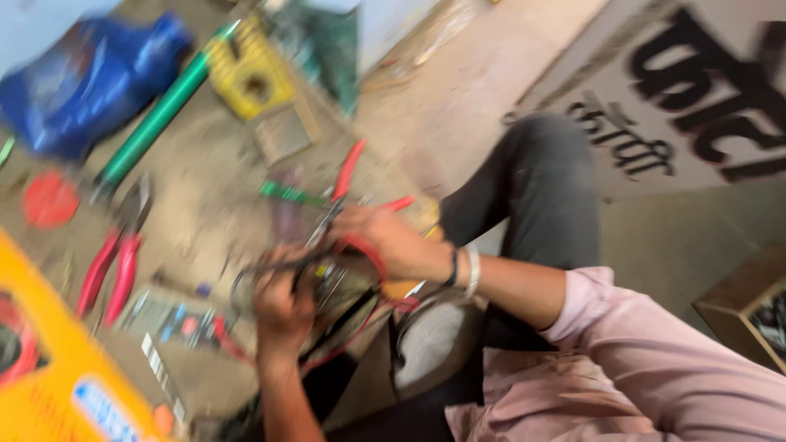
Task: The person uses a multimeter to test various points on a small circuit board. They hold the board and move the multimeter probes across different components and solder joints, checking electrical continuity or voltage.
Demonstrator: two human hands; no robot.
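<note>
The picture is motion-blurred. My left hand (282, 307) grips a small metal part with wires (332, 282) low in the middle. My right hand (385, 237), with a bangle at the wrist, is closed around red-handled pliers (348, 172); their handles stick up behind the fingers and the jaws point down-left toward the part. A red wire (370, 255) loops under my right hand and a black wire (274, 266) runs across to my left hand. Both hands almost touch above my bent knee in dark trousers (540, 188).
A second pair of red-handled pliers (110, 262) lies on the dusty floor at left. Around it are a green tube (155, 119), a blue bag (90, 78), a yellow block (246, 74), a red disc (49, 199) and an orange box (49, 368). A wooden box (749, 303) stands at right.
</note>
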